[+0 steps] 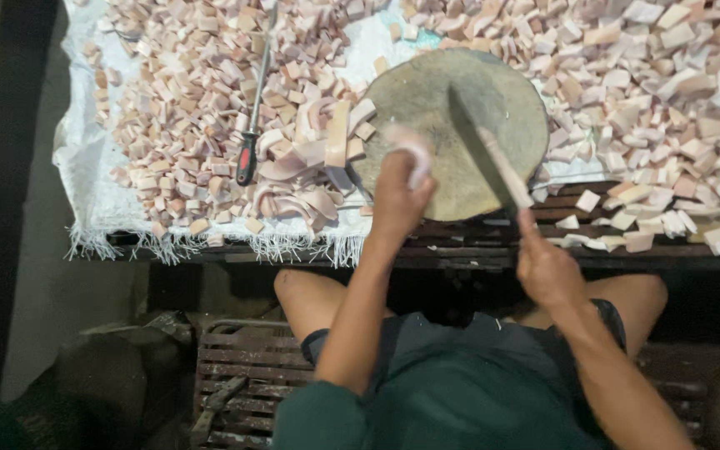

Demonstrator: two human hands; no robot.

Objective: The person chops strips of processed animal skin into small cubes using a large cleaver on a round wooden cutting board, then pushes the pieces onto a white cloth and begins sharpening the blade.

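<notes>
My left hand (399,193) holds a curved pale pink strip (412,150) over the near-left edge of a round wooden chopping block (427,96). My right hand (546,268) grips the wooden handle of a long dark cleaver (478,148), whose blade lies slanted across the block's middle. Longer uncut pink strips (297,200) lie piled just left of the block. Small cut pink and white pieces (185,100) cover the white woven sheet (93,175) on the left, and more cut pieces (668,83) spread on the right.
A sharpening steel with a red and black handle (247,154) lies among the pieces at left. The sheet's frayed edge (210,243) hangs over a dark slatted bench. I sit on a wooden slatted seat (243,367); a dark tool (214,404) lies on it.
</notes>
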